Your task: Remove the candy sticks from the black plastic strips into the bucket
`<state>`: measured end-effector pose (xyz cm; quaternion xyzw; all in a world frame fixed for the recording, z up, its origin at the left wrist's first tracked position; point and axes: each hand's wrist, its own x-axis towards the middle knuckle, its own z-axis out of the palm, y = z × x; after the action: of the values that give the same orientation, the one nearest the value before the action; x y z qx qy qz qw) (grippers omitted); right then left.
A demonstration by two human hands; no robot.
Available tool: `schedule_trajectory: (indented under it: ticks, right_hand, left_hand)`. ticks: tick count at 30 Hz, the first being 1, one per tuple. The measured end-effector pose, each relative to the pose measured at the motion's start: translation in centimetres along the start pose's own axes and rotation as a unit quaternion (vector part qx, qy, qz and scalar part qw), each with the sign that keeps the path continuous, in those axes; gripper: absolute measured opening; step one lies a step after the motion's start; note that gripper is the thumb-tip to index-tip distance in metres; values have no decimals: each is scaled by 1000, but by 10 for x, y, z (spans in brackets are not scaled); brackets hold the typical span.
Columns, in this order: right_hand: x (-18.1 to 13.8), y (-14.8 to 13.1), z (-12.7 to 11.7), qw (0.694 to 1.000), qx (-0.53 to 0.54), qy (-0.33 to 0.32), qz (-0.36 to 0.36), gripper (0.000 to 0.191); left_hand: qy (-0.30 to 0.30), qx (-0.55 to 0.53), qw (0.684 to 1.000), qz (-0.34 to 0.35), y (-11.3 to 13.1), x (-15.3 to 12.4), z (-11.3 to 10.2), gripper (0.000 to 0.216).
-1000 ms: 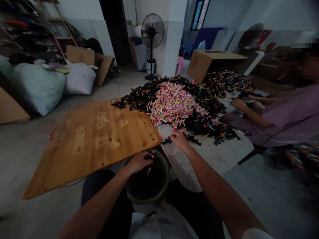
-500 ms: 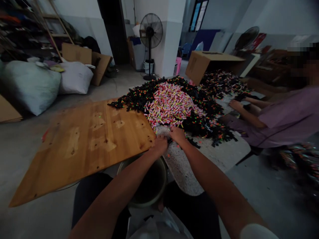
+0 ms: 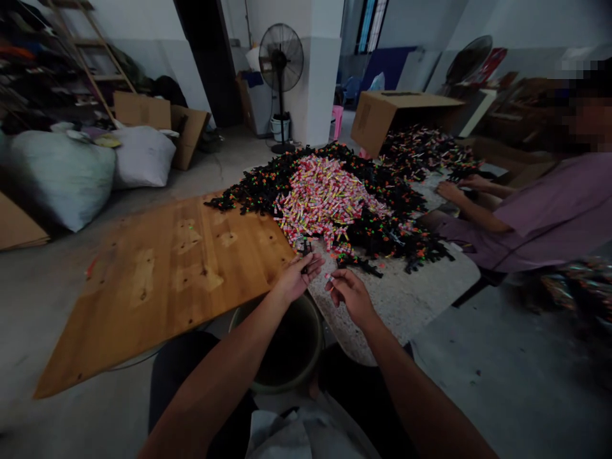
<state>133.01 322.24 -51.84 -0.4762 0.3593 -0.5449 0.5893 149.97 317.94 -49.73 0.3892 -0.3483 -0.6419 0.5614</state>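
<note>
My left hand (image 3: 300, 278), palm turned up, holds a small black toy gun (image 3: 306, 247) that points up out of its fingers. Close by on the right, my right hand (image 3: 352, 294) pinches a small red-and-white candy tube (image 3: 329, 278) between thumb and fingertips. The two hands are apart. Just beyond them rises a pile of pink, white and yellow candy tubes (image 3: 325, 194). Around it spreads a heap of black toy guns (image 3: 261, 185) with orange and green bits. Several of these lie near my right hand on the speckled stone tabletop (image 3: 406, 296).
A wooden board (image 3: 162, 261) stretches left. Under my forearms stands a round bucket (image 3: 313, 344) between my knees. A co-worker in a mauve shirt (image 3: 549, 210) sits at the right, hands on the table. Behind are a tipped carton (image 3: 375, 124), a standing fan (image 3: 280, 60) and stuffed sacks (image 3: 62, 172).
Both hands have drawn back from the pile's near edge and moved apart. My left hand has turned palm up with the toy gun now visible; the candy tube now shows in my right fingers.
</note>
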Motion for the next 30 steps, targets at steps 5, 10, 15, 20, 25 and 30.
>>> schedule_trajectory:
  ticks: [5,10,15,20,25,30]
  right_hand:
    - [-12,-2,24,1000,19,-4,-23,30]
    - [-9,-6,35,999,20,2,-42,31]
    - [-9,-10,38,998,21,4,-55,29]
    - [-9,-10,39,997,47,24,-49,27]
    - [-10,-10,39,993,102,43,-28,30]
    - [-10,-10,41,994,106,39,-14,25]
  left_hand:
    - [-13,-149,989,-21,8,-18,18,27]
    - [3,-153,988,-7,8,-25,32,43]
    - [-16,-115,993,2,3,-28,36,56]
    - [-39,-111,993,13,2,-29,36,59]
    - [-61,-110,992,19,5,-32,33,59]
    - [-48,-102,994,14,5,-34,34,65]
